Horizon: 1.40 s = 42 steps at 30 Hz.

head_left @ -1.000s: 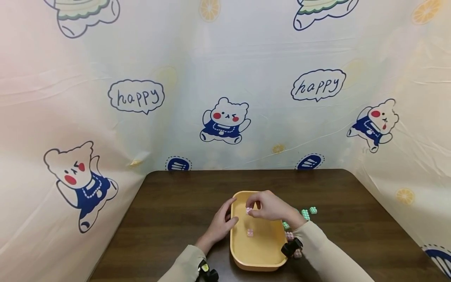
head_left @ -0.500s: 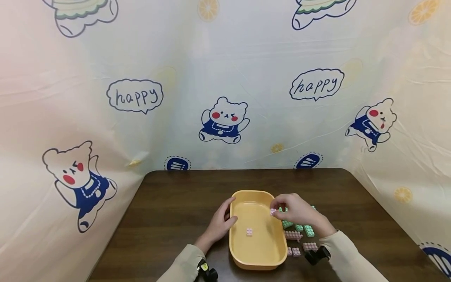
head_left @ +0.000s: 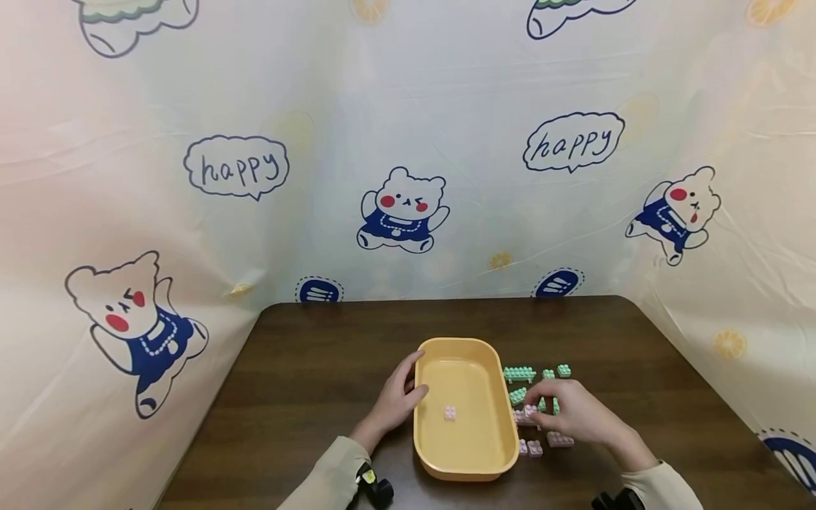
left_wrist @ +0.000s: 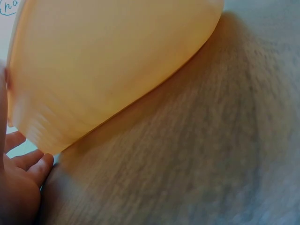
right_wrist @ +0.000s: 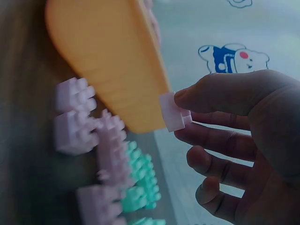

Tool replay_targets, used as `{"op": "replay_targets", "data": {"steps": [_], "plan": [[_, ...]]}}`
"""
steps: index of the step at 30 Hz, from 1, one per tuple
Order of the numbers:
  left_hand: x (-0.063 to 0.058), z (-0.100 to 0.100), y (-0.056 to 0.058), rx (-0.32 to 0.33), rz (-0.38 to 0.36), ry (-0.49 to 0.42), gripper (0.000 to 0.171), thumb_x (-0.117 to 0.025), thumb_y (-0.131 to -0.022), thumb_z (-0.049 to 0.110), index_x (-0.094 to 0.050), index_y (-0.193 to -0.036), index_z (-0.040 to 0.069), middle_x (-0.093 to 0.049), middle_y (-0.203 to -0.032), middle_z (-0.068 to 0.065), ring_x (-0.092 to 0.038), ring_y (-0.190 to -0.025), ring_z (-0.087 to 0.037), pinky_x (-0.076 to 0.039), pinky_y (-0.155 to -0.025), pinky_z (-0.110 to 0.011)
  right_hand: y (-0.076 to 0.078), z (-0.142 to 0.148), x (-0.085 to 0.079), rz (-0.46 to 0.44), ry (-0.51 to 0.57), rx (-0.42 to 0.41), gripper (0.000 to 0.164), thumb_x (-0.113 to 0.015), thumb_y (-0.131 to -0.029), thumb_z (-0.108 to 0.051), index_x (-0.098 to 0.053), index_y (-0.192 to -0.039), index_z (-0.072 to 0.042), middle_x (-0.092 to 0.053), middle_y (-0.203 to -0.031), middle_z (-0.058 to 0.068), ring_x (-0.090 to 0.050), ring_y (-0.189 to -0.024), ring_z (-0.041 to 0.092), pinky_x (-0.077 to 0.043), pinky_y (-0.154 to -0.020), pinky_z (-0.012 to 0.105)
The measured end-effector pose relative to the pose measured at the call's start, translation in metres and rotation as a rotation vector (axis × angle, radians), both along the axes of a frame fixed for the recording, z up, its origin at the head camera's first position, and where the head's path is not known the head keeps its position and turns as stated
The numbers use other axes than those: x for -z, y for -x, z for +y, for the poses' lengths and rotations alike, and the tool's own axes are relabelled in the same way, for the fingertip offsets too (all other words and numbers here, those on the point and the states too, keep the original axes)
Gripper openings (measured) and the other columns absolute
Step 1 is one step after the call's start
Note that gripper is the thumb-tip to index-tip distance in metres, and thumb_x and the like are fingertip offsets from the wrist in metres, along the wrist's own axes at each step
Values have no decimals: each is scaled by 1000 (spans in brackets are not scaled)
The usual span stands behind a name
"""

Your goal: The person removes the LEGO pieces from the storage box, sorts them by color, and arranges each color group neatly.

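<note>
My right hand (head_left: 576, 411) pinches a small pale pink toy building brick (right_wrist: 171, 112) between thumb and fingertips, its other fingers loosely bent. It is just right of the yellow tray (head_left: 470, 473), over the bricks on the table. Below it in the head view lies a longer pink brick (head_left: 521, 418), partly covered by the hand. Spread along the tray's left rim, my left hand (head_left: 394, 402) rests with its thumb and index fingertips against the edge. One small pink brick (head_left: 450, 413) lies alone inside the tray.
Green bricks (head_left: 519, 373) lie right of the tray's far half. Pink bricks (head_left: 560, 440) sit nearer the front, some close against the tray's side. A printed cloth (head_left: 408, 127) hangs behind the dark wooden table (head_left: 319, 368).
My right hand has moved right and toward me, from above the tray to over the bricks beside it, with the small pink brick still pinched. The left hand stays at the rim.
</note>
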<state>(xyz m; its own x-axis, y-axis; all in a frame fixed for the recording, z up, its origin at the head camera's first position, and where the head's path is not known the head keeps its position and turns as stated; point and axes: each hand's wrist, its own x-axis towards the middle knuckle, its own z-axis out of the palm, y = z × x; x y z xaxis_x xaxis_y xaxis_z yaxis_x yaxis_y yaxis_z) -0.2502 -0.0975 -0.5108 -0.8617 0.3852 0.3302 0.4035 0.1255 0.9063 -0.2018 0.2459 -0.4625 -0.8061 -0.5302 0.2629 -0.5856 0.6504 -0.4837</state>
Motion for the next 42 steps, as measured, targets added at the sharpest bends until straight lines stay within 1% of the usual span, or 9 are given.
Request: {"op": "replay_targets", "data": {"steps": [4,6,11,13,15,19,24,33,42], "plan": [[0,0,1,-6,-9,7,62,-56,-91,-4,-31,-147,-6,-33,-150,-30,-45,-129,-46,-46,-99,-54,-9,8,8,-5,38,-17,13,-76,-82,-14,-70,-91,-21,-64,-80,-12,-56,-66,2,-50,-55,23],[9,2,5,-31,1,20,62,-57,-91,-3,-33,-148,-1,-35,-151,-24,-46,-130,-42,-47,-100,-52,-14,12,13,-1,53,-33,14,-77,-82,-14,-69,-92,-20,-61,-78,-15,-54,-65,-1,-48,-53,21],[19,3,13,-42,0,16,63,-57,-91,-4,-33,-149,1,-35,-151,-23,-46,-131,-41,-46,-101,-53,-23,18,21,9,58,-57,16,-77,-80,-10,-69,-92,-16,-60,-78,-15,-51,-65,-5,-46,-52,18],[19,2,15,-41,-7,10,63,-57,-91,-4,-33,-149,0,-35,-151,-25,-47,-130,-42,-45,-100,-55,-25,18,24,14,61,-54,16,-77,-79,-9,-69,-91,-16,-60,-78,-15,-51,-65,-5,-46,-52,18],[26,3,21,-62,4,16,63,-58,-91,-3,-34,-149,4,-37,-150,-22,-49,-129,-39,-47,-100,-52,-26,19,26,18,65,-50,17,-78,-78,-9,-69,-91,-16,-60,-77,-15,-50,-64,-4,-45,-52,18],[29,1,24,-59,8,21,63,-59,-92,3,-34,-149,9,-41,-147,-20,-53,-126,-34,-52,-97,-41,-28,24,32,28,57,-26,18,-79,-77,-10,-70,-90,-18,-62,-78,-15,-51,-65,-5,-46,-53,19],[29,0,25,-59,13,13,63,-59,-91,5,-35,-149,12,-43,-146,-19,-53,-126,-31,-52,-96,-36,-30,29,34,34,40,4,19,-79,-77,-10,-70,-90,-21,-61,-78,-16,-51,-65,-6,-45,-53,18],[30,0,25,-59,8,12,63,-59,-92,3,-35,-149,11,-39,-149,-20,-50,-129,-35,-48,-100,-49,-38,30,36,-1,47,-2,17,-79,-78,-12,-70,-90,-21,-62,-80,-16,-50,-64,-5,-44,-53,17],[33,2,20,-50,-24,20,63,-59,-92,5,-35,-150,15,-38,-150,-16,-52,-128,-30,-52,-96,-34,-48,30,43,-36,40,-30,16,-78,-80,-13,-69,-90,-22,-63,-81,-15,-46,-60,-7,-41,-51,14]]}}
